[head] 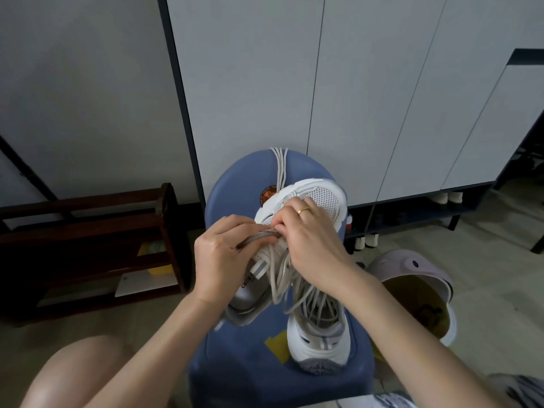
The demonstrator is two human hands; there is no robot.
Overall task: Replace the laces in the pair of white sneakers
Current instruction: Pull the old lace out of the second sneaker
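Two white sneakers sit on a blue stool [244,369]. The upper sneaker [323,198] lies tilted with its mesh toe pointing away; my left hand [219,257] grips its side near the tongue. My right hand [309,240], with a gold ring, pinches a lace at the eyelets. A tangle of pale beige laces [297,290] hangs loose over the second sneaker [319,346], which stands near the stool's front edge. More lace strands [279,166] drape over the stool's far edge.
A dark wooden shoe rack [88,245] stands at the left. White cabinet doors [353,98] rise behind the stool, with shoes under them. A pale pink clog [418,290] lies on the floor at the right. My bare knee [76,375] is at bottom left.
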